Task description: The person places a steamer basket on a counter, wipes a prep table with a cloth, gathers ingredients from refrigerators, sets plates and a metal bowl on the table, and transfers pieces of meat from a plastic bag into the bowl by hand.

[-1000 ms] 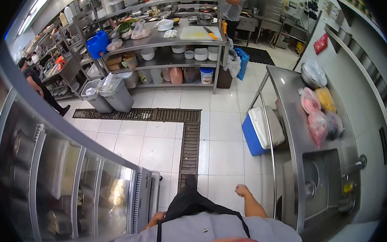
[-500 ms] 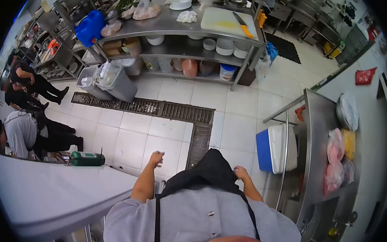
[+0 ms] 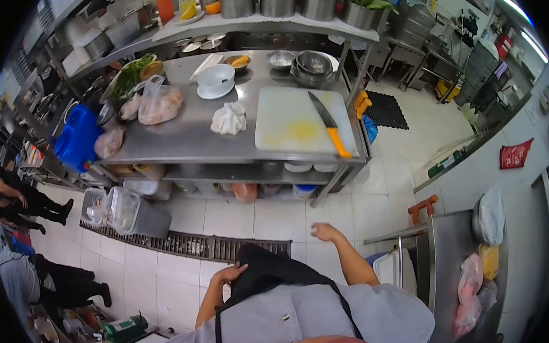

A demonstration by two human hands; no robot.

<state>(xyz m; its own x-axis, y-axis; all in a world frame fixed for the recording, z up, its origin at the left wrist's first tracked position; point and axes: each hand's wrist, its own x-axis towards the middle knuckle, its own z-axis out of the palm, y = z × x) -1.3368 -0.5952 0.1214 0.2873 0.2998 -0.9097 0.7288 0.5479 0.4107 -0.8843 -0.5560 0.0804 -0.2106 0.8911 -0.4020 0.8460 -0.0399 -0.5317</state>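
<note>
My left hand is at the left edge of the black apron; whether its fingers hold the cloth is unclear. Out in front of me on the right, over the floor, my right hand holds nothing, its fingers loosely apart. Beyond both hands stands the steel worktable. On it lie a white cutting board with an orange-handled knife, a crumpled white cloth, a white bowl and a plastic bag of raw meat.
Grey bins stand at the table's front left, beside a floor drain. A steel counter with bagged food runs along the right, a cooler beside it. Several people stand at the far left.
I am closer to the worktable, which fills more of the view. My left hand has come in to the apron; my right hand has reached forward. The sink counter lies further back.
</note>
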